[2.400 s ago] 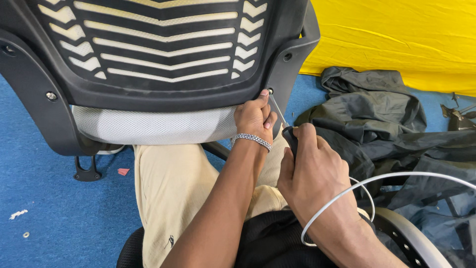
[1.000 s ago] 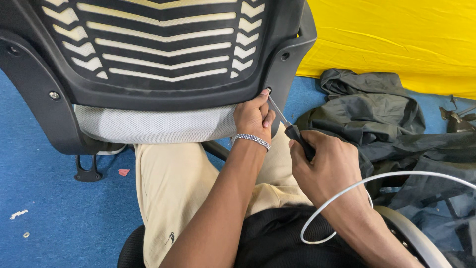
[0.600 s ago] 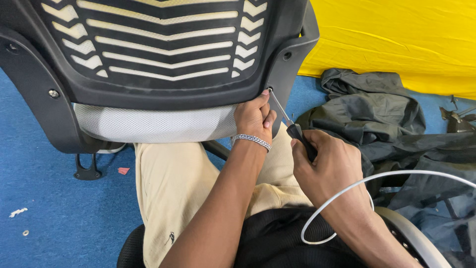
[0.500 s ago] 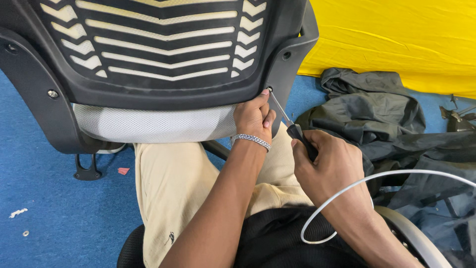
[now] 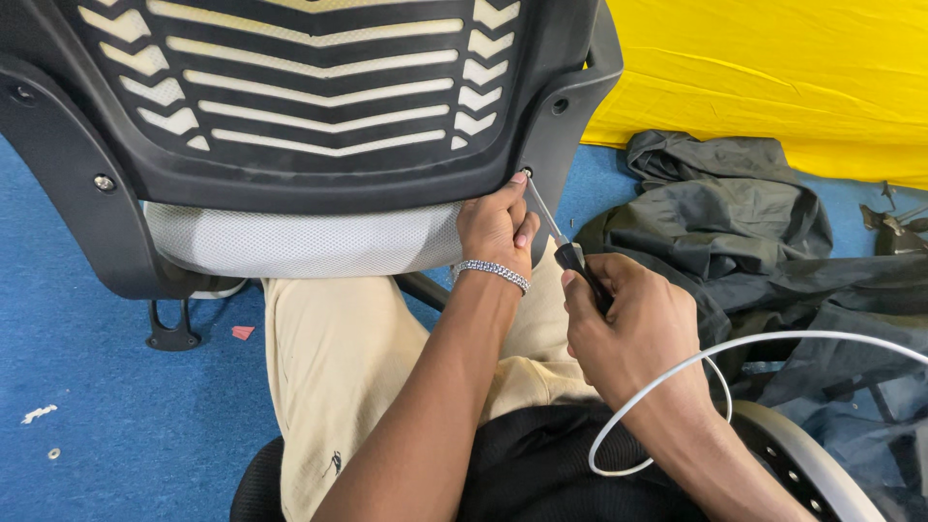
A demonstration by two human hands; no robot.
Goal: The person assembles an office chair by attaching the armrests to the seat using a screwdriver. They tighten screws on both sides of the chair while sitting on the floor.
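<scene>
Hands first, nearest the camera: the right hand [image 5: 638, 324] is wrapped in a closed fist around the dark handle of a screwdriver [image 5: 565, 246], whose thin metal shaft runs up and to the left from that fist to a screw hole [image 5: 527, 172] in the black plastic frame. Just left of the fist, the left hand [image 5: 498, 227], with a silver bracelet [image 5: 493, 273] at its wrist, has its fingers drawn together, the fingertips pinching the screwdriver's tip where it meets the hole. A white cable [image 5: 715, 353] loops across the right wrist and arcs away to the right. Under both forearms lie beige trousers [image 5: 338, 358] and a black garment [image 5: 541, 469]; below the right arm a curved grey and black chair part [image 5: 812, 464] shows at the lower right corner. Beyond the left hand's fingertips stands the chair backrest [image 5: 319, 116], a black slatted shell with pale mesh showing through the slots, and a grey mesh pad [image 5: 300, 242] along its lower edge, just left of the left hand. Right of the right hand, dark grey cloth [image 5: 735, 208] lies crumpled on the floor. The floor itself is blue carpet [image 5: 106, 425], with small white scraps and a red fleck to the far left of the hands. Farthest off, past the dark cloth, a yellow sheet [image 5: 773, 77] covers the upper right.
</scene>
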